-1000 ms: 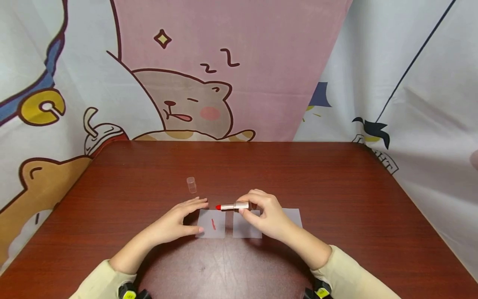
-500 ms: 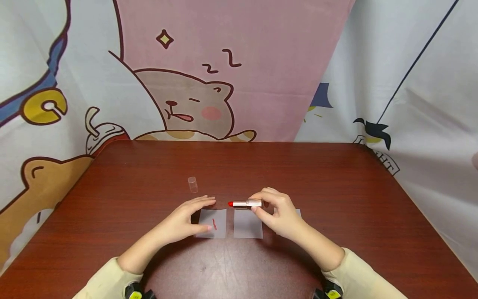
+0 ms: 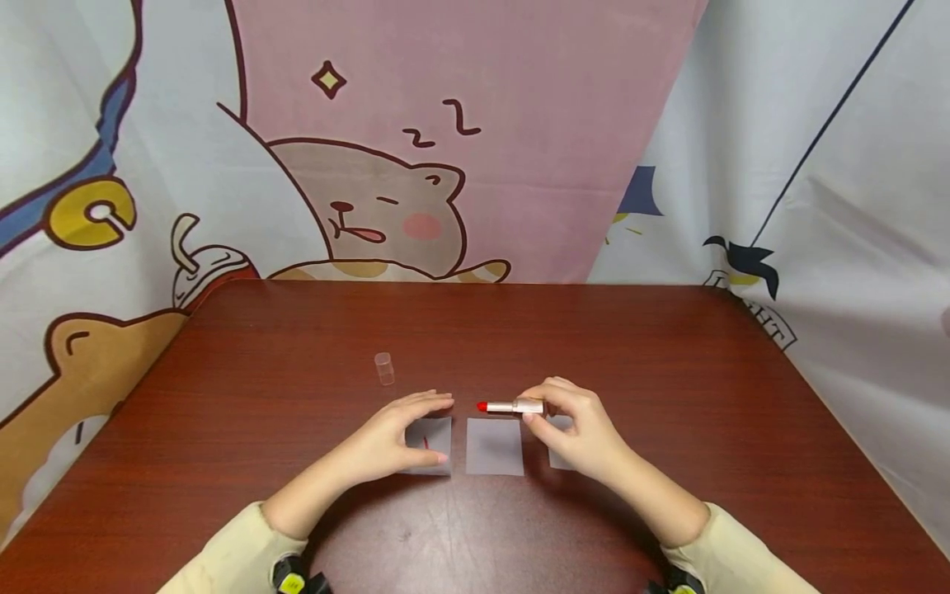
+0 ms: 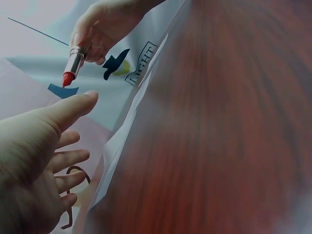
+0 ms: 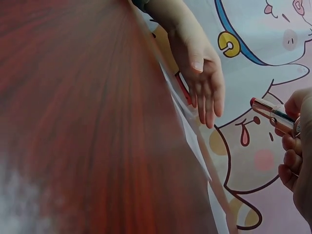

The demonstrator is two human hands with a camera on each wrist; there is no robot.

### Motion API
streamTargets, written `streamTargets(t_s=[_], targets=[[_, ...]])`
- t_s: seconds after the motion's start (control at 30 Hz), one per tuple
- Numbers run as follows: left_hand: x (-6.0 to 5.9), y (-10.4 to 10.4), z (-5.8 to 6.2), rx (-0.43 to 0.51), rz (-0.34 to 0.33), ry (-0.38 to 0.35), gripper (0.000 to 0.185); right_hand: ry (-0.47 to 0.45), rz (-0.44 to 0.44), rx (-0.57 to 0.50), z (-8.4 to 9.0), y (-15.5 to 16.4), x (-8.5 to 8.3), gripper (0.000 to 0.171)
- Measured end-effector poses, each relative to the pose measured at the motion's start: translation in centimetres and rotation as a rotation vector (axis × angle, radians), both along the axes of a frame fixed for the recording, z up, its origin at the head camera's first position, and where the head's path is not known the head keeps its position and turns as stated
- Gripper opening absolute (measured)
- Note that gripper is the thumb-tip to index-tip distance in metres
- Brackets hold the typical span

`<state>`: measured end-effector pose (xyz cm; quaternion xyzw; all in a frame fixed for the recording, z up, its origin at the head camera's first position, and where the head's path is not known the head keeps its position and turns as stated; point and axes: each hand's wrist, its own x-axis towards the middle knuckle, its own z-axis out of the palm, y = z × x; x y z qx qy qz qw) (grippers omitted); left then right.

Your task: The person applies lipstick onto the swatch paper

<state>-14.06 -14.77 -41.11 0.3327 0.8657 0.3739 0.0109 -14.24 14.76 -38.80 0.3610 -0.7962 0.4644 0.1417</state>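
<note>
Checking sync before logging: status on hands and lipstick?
Right hand pinches lipstick, red tip out, above the middle sheet. Left hand open, resting on marked sheet. Nothing in the way.

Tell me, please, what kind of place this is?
Probably a small tabletop recording corner, not a shop or bathroom: a wooden table is closed in by cartoon cloth sheets. On it lie small paper swatches, and the right hand holds a red lipstick.

Uncapped red lipstick point(image 3: 512, 407), horizontal above the middle paper square point(image 3: 494, 446)
</note>
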Motion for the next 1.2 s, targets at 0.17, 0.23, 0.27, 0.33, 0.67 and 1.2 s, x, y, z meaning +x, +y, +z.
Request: streamTargets(t_s=[0.17, 0.23, 0.27, 0.33, 0.67, 1.2], targets=[[-0.2, 1.0, 0.0, -0.011, -0.014, -0.01, 0.071, 0.024, -0.008, 0.005, -0.4, 0.7, 0.0, 0.02], [-0.2, 1.4, 0.0, -0.016, -0.021, -0.005, 0.072, 0.035, -0.019, 0.015, -0.5, 1.0, 0.0, 0.021], [-0.3, 1.6, 0.0, -0.019, -0.024, -0.001, 0.072, 0.038, -0.025, 0.019, -0.6, 1.1, 0.1, 0.021], [-0.3, 1.9, 0.0, -0.026, -0.028, 0.006, 0.072, 0.046, -0.035, 0.024, -0.5, 1.3, 0.2, 0.022], [-0.6, 3.1, -0.2, -0.062, -0.056, 0.009, 0.072, 0.065, -0.047, 0.046, -0.2, 1.8, 0.8, 0.022], [-0.9, 4.0, -0.3, -0.14, -0.067, -0.062, 0.072, 0.032, -0.02, 0.083, -2.2, 2.0, 0.0, 0.021]])
